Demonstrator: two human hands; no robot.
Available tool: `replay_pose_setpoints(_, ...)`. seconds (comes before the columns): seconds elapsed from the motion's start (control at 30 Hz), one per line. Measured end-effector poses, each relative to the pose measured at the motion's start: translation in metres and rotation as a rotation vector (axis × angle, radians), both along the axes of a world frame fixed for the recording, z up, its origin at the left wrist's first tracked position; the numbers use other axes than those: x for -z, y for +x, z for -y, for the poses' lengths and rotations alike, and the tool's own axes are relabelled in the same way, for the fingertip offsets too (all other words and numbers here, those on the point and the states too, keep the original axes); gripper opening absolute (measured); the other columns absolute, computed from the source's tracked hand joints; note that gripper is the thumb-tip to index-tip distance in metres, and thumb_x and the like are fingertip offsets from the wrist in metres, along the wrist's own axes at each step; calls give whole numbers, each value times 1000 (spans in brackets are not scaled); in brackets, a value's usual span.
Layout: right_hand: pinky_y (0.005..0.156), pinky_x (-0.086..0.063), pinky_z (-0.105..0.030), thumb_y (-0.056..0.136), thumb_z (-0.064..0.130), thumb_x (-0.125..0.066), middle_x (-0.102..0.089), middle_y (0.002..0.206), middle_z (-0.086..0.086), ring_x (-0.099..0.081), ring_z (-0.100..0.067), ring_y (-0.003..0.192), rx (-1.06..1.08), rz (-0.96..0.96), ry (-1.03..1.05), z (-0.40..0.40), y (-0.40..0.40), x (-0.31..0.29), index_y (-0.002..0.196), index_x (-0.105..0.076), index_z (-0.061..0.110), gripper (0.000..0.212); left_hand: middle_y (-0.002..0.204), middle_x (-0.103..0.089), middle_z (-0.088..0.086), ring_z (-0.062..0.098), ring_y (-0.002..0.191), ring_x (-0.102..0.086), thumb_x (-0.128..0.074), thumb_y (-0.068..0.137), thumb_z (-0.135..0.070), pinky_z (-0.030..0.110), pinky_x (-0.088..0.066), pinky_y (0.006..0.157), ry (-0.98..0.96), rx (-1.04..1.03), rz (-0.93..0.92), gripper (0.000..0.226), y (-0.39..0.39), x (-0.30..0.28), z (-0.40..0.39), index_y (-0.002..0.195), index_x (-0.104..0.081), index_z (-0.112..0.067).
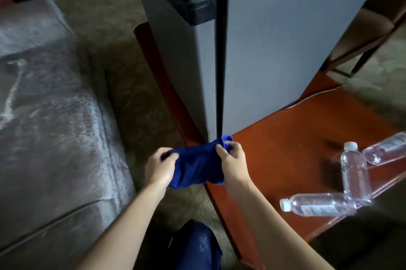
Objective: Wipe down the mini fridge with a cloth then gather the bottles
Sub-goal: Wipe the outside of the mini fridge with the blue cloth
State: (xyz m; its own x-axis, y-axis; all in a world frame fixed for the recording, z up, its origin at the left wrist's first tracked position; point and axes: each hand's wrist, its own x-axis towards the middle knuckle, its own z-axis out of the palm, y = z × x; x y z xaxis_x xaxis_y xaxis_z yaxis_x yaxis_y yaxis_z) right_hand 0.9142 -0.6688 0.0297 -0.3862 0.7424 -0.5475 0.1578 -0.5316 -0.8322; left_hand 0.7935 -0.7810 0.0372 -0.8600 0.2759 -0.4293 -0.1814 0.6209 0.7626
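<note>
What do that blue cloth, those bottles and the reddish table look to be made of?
Blue cloth: soft fabric, perhaps microfibre; it bunches and folds between both hands. Bottles: clear thin plastic with white caps; you can see the table through them. Table: looks like wood with a glossy reddish varnish, though it could be veneer.

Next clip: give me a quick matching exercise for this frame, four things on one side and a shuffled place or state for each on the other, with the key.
Things:
1. blue cloth
2. mini fridge
3. standing bottle
4. nearest bottle

Places or states:
A. lying on its side at the table edge
B. upright on the wooden table
C. held between the left hand and right hand
D. door closed, standing on the table

Pairs: 1-C, 2-D, 3-B, 4-A
</note>
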Motion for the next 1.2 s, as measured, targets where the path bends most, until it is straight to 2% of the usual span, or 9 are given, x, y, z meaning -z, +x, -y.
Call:
replay_pose_setpoints(0.1, 87, -54, -53, 90, 20, -63, -63, 111, -19, -64, -35, 102, 8, -63, -74, 6, 3, -29, 98, -55, 22, 11, 110, -63, 2, 22, 102, -57, -60, 91, -20, 34, -47, 86, 32, -37, 94, 12, 8, -19, 4, 102, -65, -23)
replay_pose_setpoints(0.2, 90, -52, -56, 92, 12, -61, -64, 107, -24, -65, -35, 98, 22, -128, -129, 9, -1, -53, 99, -55, 15, 10, 114, -63, 6, 24, 106, -59, -63, 90, -22, 38, -49, 93, 44, -106, 244, 18, 8, -34, 11, 108, -64, -18)
replay_pose_setpoints(0.33, 91, -50, -59, 91, 13, -62, -63, 113, -27, -62, -41, 107, 17, -130, -135, 21, -9, -77, 102, -55, 14, 13, 115, -69, 9, 26, 103, -67, -74, 76, -36, 44, -52, 96, 100, -174, 589, 48, -2, -42, 27, 116, -66, -11)
replay_pose_setpoints(0.57, 90, -50, -61, 85, 21, -67, -64, 107, -23, -63, -39, 103, 66, -97, -132, 37, -47, -110, 99, -57, 16, 18, 117, -68, 14, 23, 108, -63, -55, 94, -35, 33, -46, 96, 288, -62, 936, 31, -40, -71, 31, 105, -67, -8)
replay_pose_setpoints(0.63, 89, -50, -62, 80, 25, -68, -63, 107, -24, -63, -38, 102, 95, -74, -130, 40, -70, -113, 97, -58, 19, 21, 120, -63, 20, 26, 109, -59, -44, 99, -26, 28, -42, 91, 233, -4, 880, 28, -63, -75, 21, 94, -64, -7)
replay_pose_setpoints(0.73, 93, -51, -55, 90, 15, -62, -62, 108, -22, -63, -36, 100, 160, -27, -124, 40, -112, -113, 100, -56, 15, 12, 116, -64, 16, 24, 111, -57, -54, 97, -24, 29, -42, 92, 123, 42, 774, 21, -110, -69, 12, 98, -64, -5)
replay_pose_setpoints(0.9, 65, -52, -41, 94, 9, -56, -61, 96, -17, -61, -27, 77, 261, 51, -153, 37, -198, -115, 103, -53, 11, 10, 96, -67, 10, 23, 98, -63, -69, 87, -22, 26, -42, 78, -4, 104, 336, 20, -205, -79, 10, 101, -73, -9)
replay_pose_setpoints(1.07, 91, -51, -57, 90, 11, -61, -63, 113, -24, -64, -39, 102, 348, 100, -189, 25, -279, -119, 113, -57, 9, 23, 117, -67, 11, 31, 110, -61, -52, 96, -39, 31, -43, 80, -82, 253, 204, 34, -284, -107, -10, 116, -68, -16)
replay_pose_setpoints(1.2, 87, -54, -49, 90, 11, -63, -64, 114, -23, -65, -37, 100, 400, 44, -303, 3, -323, -120, 118, -57, 3, 30, 124, -63, 12, 33, 112, -59, -46, 97, -43, 37, -47, 90, -61, 267, 231, 40, -332, -114, -34, 121, -64, -17)
